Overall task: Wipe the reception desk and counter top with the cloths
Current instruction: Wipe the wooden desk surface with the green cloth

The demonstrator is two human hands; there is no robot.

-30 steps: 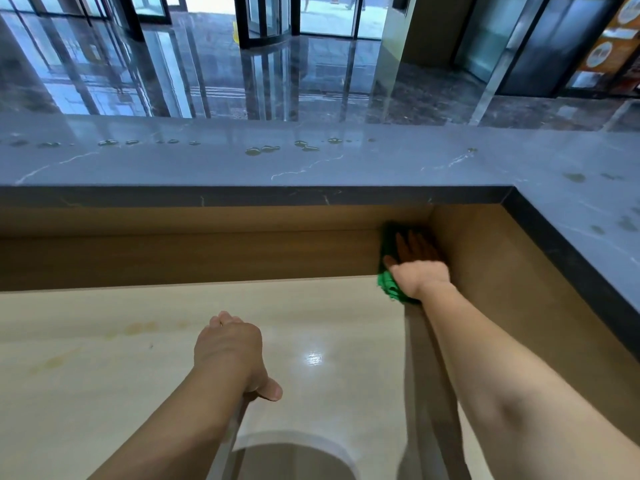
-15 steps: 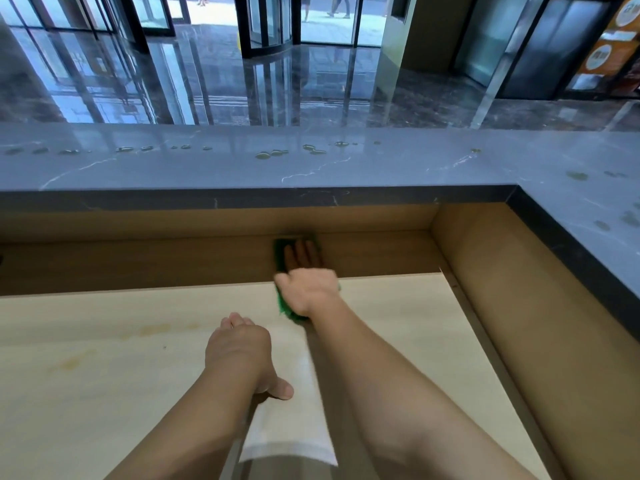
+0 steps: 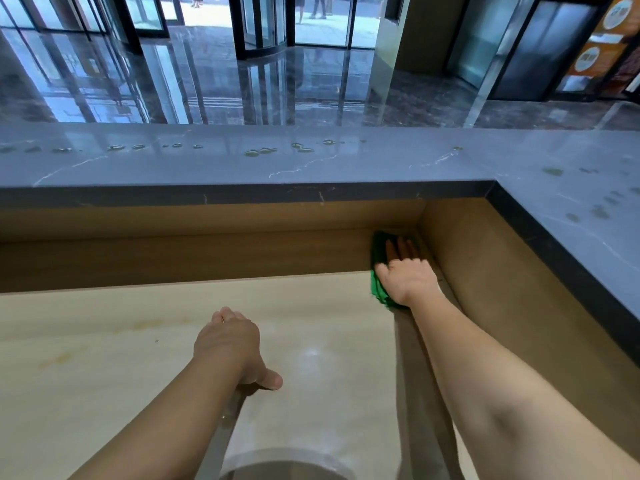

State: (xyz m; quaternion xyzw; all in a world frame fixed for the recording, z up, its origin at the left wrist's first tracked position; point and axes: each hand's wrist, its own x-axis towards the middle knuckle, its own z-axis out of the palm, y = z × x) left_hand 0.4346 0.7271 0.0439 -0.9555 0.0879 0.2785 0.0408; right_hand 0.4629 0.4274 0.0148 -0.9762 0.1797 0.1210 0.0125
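right hand: right hand [image 3: 406, 277] lies flat on the green cloth [image 3: 377, 259]. Fingers are straight and close together, thumb out to the left. It presses the cloth and does not grip it.
cloth location: right of frame centre, in the inner corner where the beige desk [image 3: 104, 341] meets the wooden back panel [image 3: 173, 258] and the side panel [image 3: 502, 289]. It is partly on the desk edge and partly up the back panel. Only its left strip shows; the rest is under the hand.
left hand: left hand [image 3: 228, 344] is palm down on the desk, lower centre of frame, well apart from the cloth. Fingers point away from the camera and lie together, thumb stuck out right. It holds nothing. Fingertips are foreshortened, so I can't tell how much they curl.
desk: glossy, with faint yellowish stains [image 3: 62, 358] at left.
counter top: grey marble counter top [image 3: 346, 164] runs across mid frame and turns down the right side. A row of water droplets [image 3: 258, 152] sits on it.
background: polished lobby floor [image 3: 207, 91], with a revolving door [image 3: 263, 26] at top centre.
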